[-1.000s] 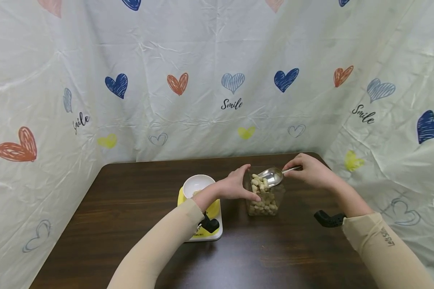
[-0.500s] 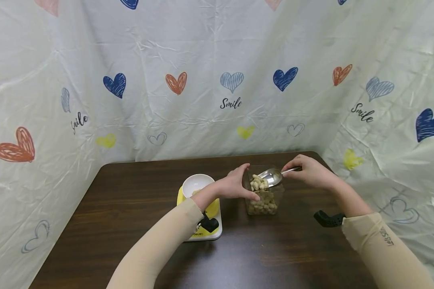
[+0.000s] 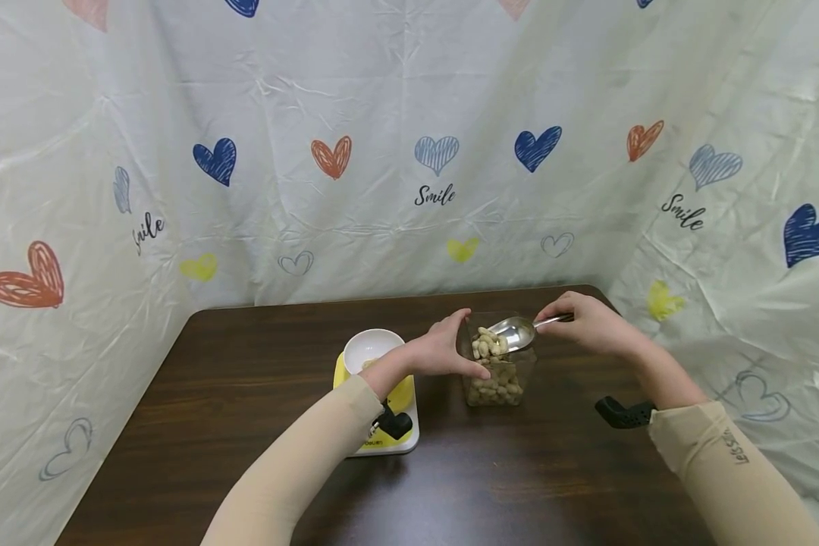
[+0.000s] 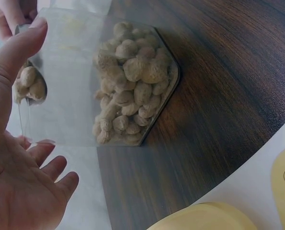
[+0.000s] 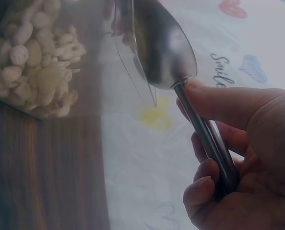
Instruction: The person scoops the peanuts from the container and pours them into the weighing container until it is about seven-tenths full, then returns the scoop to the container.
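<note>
A clear, square-sided container (image 4: 65, 91) stands on the table, partly filled with unshelled peanuts (image 4: 130, 79). My left hand (image 3: 444, 353) grips it near the rim, thumb on one side and fingers on the other. In the right wrist view, my right hand (image 5: 250, 148) holds a metal scoop (image 5: 166, 48) by its handle, thumb along the top and fingers curled beneath. The bowl of the scoop is at the container's mouth, tilted down toward the left. Several peanuts (image 3: 487, 345) lie at its front end, seen through the wall in the left wrist view.
Left of the container, a yellow and white kitchen scale (image 3: 406, 440) carries a white bowl (image 3: 368, 345) with something pale inside, partly hidden by my left forearm. The dark wooden table (image 3: 246, 387) ends at a white curtain (image 3: 382, 258) printed with hearts.
The peanuts at the scoop's front have shifted a little, and the scoop with my right hand has moved slightly right. My left hand stays on the container.
</note>
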